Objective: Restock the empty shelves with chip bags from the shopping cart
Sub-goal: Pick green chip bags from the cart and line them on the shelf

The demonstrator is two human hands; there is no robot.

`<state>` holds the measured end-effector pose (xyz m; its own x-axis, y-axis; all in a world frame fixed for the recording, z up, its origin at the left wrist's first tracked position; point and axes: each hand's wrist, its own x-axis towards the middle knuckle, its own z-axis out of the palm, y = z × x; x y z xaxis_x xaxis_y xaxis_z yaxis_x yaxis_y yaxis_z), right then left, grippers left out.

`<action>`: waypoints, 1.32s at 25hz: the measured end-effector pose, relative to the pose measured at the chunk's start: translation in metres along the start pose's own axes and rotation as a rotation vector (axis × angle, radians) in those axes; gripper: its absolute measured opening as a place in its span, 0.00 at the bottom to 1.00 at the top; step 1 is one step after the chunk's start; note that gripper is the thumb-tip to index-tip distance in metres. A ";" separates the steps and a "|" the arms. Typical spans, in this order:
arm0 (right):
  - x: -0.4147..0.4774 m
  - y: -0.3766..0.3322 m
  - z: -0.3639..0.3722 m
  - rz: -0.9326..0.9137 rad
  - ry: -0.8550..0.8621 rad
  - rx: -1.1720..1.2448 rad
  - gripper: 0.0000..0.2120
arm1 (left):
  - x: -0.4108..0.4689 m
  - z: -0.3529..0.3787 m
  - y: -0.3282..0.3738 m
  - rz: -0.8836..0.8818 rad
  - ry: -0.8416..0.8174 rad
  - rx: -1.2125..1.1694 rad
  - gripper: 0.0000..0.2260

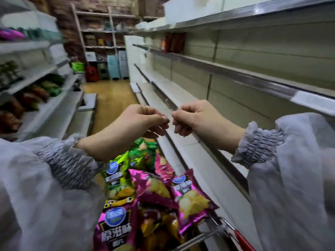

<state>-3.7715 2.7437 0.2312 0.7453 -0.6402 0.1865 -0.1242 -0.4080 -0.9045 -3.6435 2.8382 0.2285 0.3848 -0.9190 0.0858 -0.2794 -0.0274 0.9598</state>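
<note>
At the time of inspection, the person stood in a shop aisle with both forearms raised in front of the body. The left hand and the right hand were held close together, knuckles upward, fingertips almost meeting but apart. The fingers of both hands were curled inward and clenched. Nothing could be seen gripped in either. A gold ring was worn on one finger of the left hand. Both wrists emerged from the gathered grey cuffs of loose, pale sleeves.

The chip bags lay heaped in the cart, directly below the hands and untouched by them. Pink bags lay uppermost on the near and right side. A yellow-green bag lay to the left, and a darker green one lay beyond it under the left hand. Only a metal bar and a red handle of the cart showed, at the lower right.

The shelves ran along the right of the aisle in several tiers, just beside the cart, and were bare along most of their length. A few red packets stood on an upper tier, well apart from the hands. The opposite shelving on the left held assorted packets, blurred. A rack of mixed goods stood at the far end, against a brick wall. The floor was of yellowish wood.
</note>
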 end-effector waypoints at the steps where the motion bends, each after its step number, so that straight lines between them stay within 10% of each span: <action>1: 0.013 0.004 0.013 0.013 -0.023 0.012 0.14 | 0.003 -0.014 -0.011 -0.029 0.035 -0.013 0.07; 19: 0.208 0.228 0.095 0.311 -0.129 0.035 0.03 | 0.096 -0.033 -0.160 -0.469 0.450 -0.167 0.08; 27: 0.292 0.301 0.138 0.322 -0.232 -0.190 0.32 | 0.104 -0.049 -0.203 -0.585 0.568 -0.150 0.04; 33: 0.323 0.323 0.176 0.313 -0.382 -0.299 0.20 | 0.103 -0.066 -0.212 -0.608 0.620 -0.147 0.03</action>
<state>-3.4556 2.5196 -0.0681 0.8199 -0.5025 -0.2743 -0.5152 -0.4387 -0.7363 -3.4860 2.7751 0.0514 0.8501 -0.3816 -0.3628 0.2288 -0.3530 0.9072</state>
